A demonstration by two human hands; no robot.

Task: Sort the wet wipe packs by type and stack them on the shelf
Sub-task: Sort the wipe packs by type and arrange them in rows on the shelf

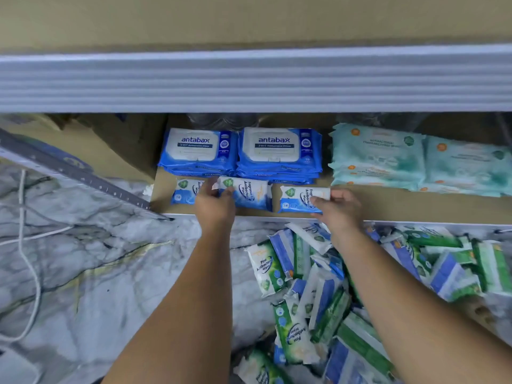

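Three small blue fragrance-free packs sit in a front row on the shelf, and we have a hand on two of them. Our left hand pinches the left end of the middle pack, just beside the leftmost pack. Our right hand grips the right end of the right-hand pack, close to the shelf's front lip. Behind the row stand the two antabax stacks, with teal packs off to the right. Most of the job waits in the mixed pile of green pine and blue packs on the marbled surface below. We judge the risks as these: the soft, slick wrappers could slide as the row grows upward, the right-hand pack could tip off the lip if nudged outward, and a green pine pack snatched in haste could land among the blue ones.
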